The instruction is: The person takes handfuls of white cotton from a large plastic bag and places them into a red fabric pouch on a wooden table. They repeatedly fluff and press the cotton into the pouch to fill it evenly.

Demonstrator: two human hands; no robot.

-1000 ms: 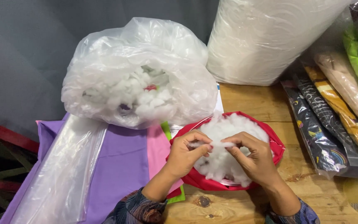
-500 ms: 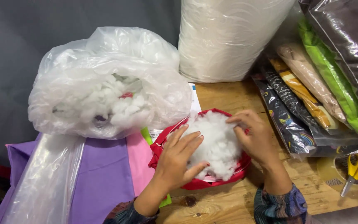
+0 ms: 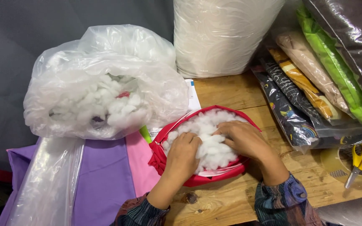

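Directly below my face, on the wooden tabletop (image 3: 227,90), lies the red fabric cover with its zip opening spread wide (image 3: 159,157), packed with loose white fibre stuffing (image 3: 208,136). Both of my hands rest on that stuffing. My left hand (image 3: 184,155) sits at the near-left side of the opening, fingers curled and pressed together, knuckles up, pushing down into the fluff. My right hand (image 3: 244,138) lies at the right side, fingers loosely spread and laid flat across the top of the stuffing, pointing left toward the other hand. Neither hand pinches anything that I can see; the fingertips are partly sunk in the fibre.

The opening of the red cover runs roughly left to right in front of me, so its long axis lies across my forearms, and each hand covers one half. The left hand is nearer the zip edge at the left end.

Materials: the stuffing is soft, clumpy and springy; the cover is thin, smooth cloth. To the far left stands a large clear crinkled plastic bag of the same white stuffing (image 3: 101,83), just beside the cover. Under it lie purple and pink cloth sheets (image 3: 105,175). To the right lean flat plastic-wrapped fabric packs (image 3: 311,96), and yellow-handled scissors (image 3: 359,161) lie near them
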